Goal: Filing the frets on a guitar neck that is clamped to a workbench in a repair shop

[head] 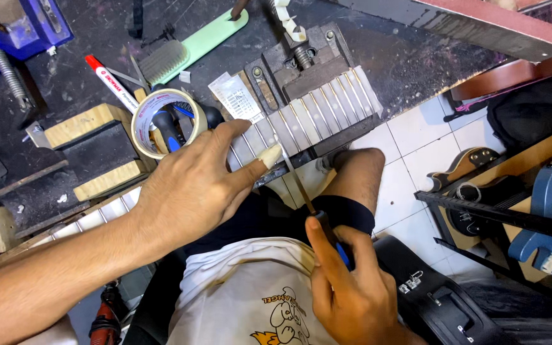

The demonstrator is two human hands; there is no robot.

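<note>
The masked guitar fretboard with thin metal frets point(301, 121) lay along the front edge of the dark, scuffed tabletop point(410, 61), resting on a grey metal vise point(301, 64). The left hand point(193, 185) pressed flat on it, fingers spread, thumb beside the working fret. The right hand point(346, 287) was clamped around a slim metal file with a blue-and-black handle point(301, 188), its tip at a fret. A slip of the tip could probably have nicked the thumb or torn the masking; uneven pressure might have shifted the fretboard.
</note>
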